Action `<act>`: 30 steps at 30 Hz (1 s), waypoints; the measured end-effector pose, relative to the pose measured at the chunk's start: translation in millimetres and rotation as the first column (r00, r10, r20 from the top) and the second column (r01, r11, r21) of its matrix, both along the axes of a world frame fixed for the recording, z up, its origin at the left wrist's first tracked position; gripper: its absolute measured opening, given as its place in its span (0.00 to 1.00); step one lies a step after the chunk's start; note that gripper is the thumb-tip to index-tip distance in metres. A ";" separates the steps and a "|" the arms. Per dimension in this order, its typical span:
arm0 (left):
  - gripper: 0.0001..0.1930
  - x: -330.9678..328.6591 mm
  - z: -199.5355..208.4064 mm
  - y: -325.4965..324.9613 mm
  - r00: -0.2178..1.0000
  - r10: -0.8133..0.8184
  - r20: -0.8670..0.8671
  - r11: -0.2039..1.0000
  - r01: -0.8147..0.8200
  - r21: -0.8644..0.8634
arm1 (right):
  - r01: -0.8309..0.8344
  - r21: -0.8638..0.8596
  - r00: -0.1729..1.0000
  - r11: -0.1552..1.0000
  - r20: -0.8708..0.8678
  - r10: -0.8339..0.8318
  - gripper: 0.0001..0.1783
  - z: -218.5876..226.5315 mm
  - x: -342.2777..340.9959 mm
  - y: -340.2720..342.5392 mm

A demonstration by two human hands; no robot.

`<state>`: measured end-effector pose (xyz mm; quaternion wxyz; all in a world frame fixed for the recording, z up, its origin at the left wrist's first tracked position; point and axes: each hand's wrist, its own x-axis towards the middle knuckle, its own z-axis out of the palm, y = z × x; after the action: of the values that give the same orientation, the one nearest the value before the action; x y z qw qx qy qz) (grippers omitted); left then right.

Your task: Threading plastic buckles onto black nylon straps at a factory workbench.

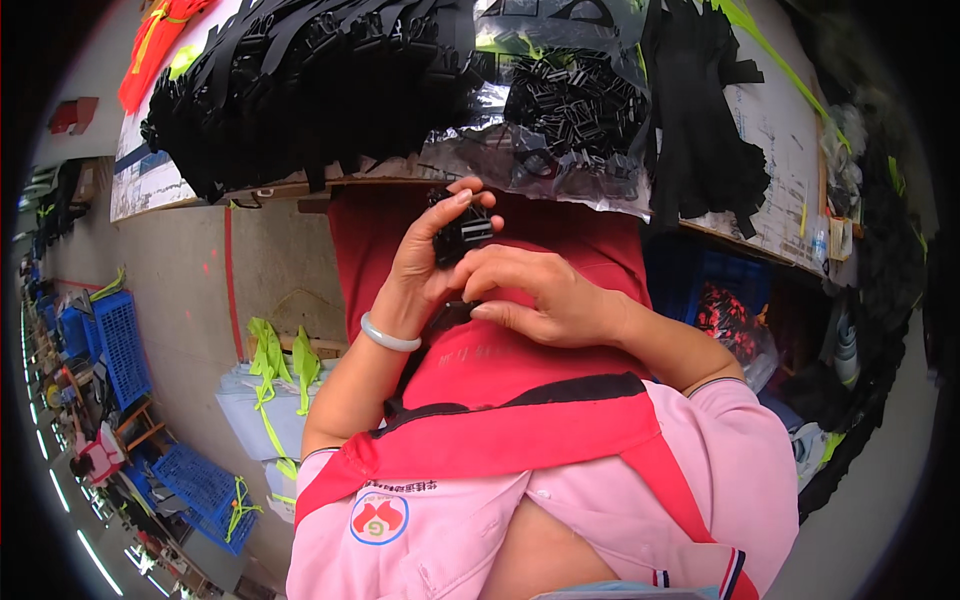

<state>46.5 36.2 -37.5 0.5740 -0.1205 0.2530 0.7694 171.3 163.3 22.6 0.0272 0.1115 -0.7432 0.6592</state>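
Observation:
My left hand (418, 262), with a pale bangle at the wrist, is raised over my lap. Its fingers curl round a small cluster of black plastic buckles (462, 236). Close beside it, my right hand (540, 292) is closed, thumb and fingertips together near the left palm. What the right fingers pinch is hidden. A dark end (455, 313) shows just below the fingertips; I cannot tell whether it is strap or plastic. Beneath both hands lies my red apron (560, 360).
On the table ahead lies a thick heap of black webbing straps (330, 110) with buckles. Right of it are a clear plastic bag (480, 160) of small black plastic parts (580, 105) and more black straps (700, 120). Blue crates (122, 350) and fabric with neon ties (250, 415) are at left.

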 end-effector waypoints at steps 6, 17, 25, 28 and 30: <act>0.28 22.5 -14.0 -58.2 0.929 -0.231 -0.288 0.973 0.228 -0.042 | 0.095 0.015 0.959 0.995 0.265 -0.095 0.09 2.8 3.5 7.6; 0.22 20.9 -43.5 -69.2 0.989 -0.094 0.110 0.994 0.087 0.073 | -0.101 0.076 0.924 0.992 0.377 0.065 0.09 -16.6 -1.9 -7.2; 0.19 23.6 -58.7 -65.4 0.995 -0.096 0.027 0.986 0.091 0.137 | -0.165 0.153 0.970 0.974 0.205 0.132 0.09 -40.5 -7.8 -24.3; 0.09 25.9 -62.4 -62.5 0.993 -0.068 0.097 0.996 0.061 0.070 | -0.241 0.096 0.938 0.966 0.277 0.207 0.10 -31.1 -9.9 -23.0; 0.09 22.8 -58.9 -59.3 0.978 -0.022 0.206 0.999 0.014 0.043 | -0.418 0.155 0.828 0.895 0.470 0.306 0.10 -21.5 -13.2 -23.5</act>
<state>69.4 -23.1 -96.4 0.6065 -0.1856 0.1775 0.7525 158.1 139.8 1.1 -0.2797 0.1043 -0.7726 0.5604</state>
